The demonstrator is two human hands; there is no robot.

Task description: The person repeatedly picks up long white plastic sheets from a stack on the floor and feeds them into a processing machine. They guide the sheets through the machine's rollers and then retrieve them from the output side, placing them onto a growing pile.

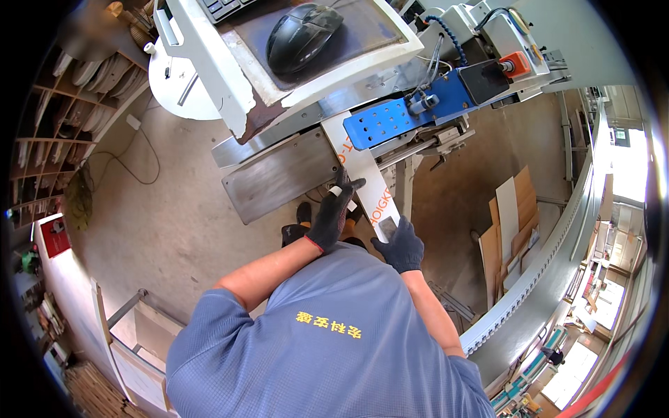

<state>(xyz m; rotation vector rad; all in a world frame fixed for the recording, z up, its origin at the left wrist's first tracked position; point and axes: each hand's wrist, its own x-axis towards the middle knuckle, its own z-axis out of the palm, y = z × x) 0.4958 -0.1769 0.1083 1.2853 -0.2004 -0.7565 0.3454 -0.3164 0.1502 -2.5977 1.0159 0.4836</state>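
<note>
A long white strip with orange printing runs from under the blue perforated plate of a machine down toward my body. Near its lower end is a grey rectangular patch. My right hand, in a dark glove, grips that near end with its fingers at both edges. My left hand, gloved too, has a white band around one finger. Its fingers are stretched out and apart at the strip's left edge, beside the flat metal table plate; the underside of this hand is hidden.
Above the machine, a black mouse and part of a keyboard rest on a worn white stand. Wooden boards lean at the right, near a long curved-looking toothed rail. Shelves stand far left, and a cable lies on the floor.
</note>
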